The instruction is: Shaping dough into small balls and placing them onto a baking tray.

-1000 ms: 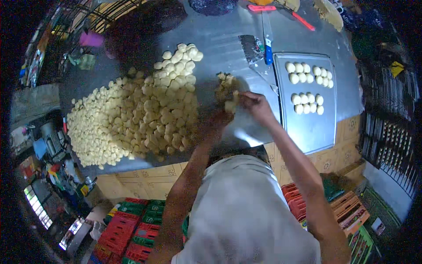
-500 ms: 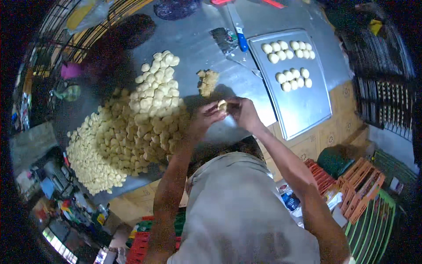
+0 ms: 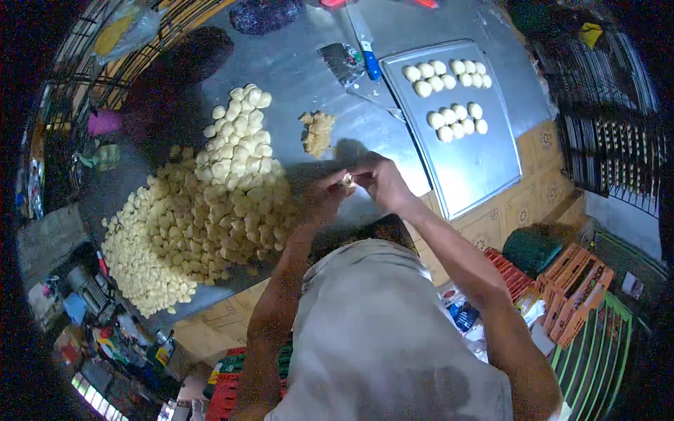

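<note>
Between my two hands is a small piece of pale dough point(image 3: 347, 179), held just above the table's near edge. My left hand point(image 3: 327, 193) cups it, and the fingers of my right hand point(image 3: 381, 181) pinch at it from the other side. Fingers cover most of the piece. Beyond them a crumbly tan lump of what looks like filling point(image 3: 319, 133) lies on the metal table point(image 3: 295, 67). To the left spreads a big heap of small dough pieces point(image 3: 235, 161), partly in shadow.
A metal tray point(image 3: 479, 168) on the right carries rows of round dough balls point(image 3: 448, 122). Left of it lie a blue-handled knife point(image 3: 370, 62), a thin flat tool point(image 3: 379, 102) and a dark packet point(image 3: 342, 64). Orange crates point(image 3: 574, 295) stand at the lower right.
My fingers have closed further round the dough, so less of it shows. The whole view has shifted a little, moving the table's contents slightly left.
</note>
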`<state>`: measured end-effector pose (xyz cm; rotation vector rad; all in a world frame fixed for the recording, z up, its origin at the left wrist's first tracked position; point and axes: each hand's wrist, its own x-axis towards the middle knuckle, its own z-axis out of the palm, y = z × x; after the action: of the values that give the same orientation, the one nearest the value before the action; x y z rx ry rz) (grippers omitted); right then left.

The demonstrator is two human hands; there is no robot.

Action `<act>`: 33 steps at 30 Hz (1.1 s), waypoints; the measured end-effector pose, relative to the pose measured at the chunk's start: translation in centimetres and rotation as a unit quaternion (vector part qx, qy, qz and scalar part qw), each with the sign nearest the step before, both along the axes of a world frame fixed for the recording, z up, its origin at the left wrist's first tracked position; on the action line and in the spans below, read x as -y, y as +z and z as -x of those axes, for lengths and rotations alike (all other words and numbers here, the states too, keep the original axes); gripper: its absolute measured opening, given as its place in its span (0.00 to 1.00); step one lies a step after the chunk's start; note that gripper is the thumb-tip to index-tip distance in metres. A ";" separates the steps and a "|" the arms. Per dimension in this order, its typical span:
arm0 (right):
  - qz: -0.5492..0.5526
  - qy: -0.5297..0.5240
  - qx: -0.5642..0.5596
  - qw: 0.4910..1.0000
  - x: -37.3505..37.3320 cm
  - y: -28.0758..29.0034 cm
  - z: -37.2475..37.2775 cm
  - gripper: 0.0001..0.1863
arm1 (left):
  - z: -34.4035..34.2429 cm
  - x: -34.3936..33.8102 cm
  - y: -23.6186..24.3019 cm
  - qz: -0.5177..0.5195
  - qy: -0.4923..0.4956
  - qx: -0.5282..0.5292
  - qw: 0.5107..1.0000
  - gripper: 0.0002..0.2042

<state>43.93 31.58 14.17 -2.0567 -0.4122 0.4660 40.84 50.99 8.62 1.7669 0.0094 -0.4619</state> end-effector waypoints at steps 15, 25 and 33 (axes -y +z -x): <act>-0.016 -0.063 -0.106 0.992 2.5 -2.8 1.3 0.07 | 1.7 3.1 0.7 -0.239 -0.087 0.149 0.956 0.24; -0.220 -0.288 -0.192 0.912 1.4 -7.2 4.5 0.10 | 3.8 1.2 -0.2 0.171 0.014 -0.041 0.984 0.31; -0.022 -0.261 -0.074 0.962 4.5 -1.6 3.4 0.12 | 4.5 -7.1 0.7 -0.393 -0.112 0.302 0.861 0.16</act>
<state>40.51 27.07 12.60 -1.9720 0.2108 0.2802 36.37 58.12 9.32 2.6781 -0.5260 -0.0227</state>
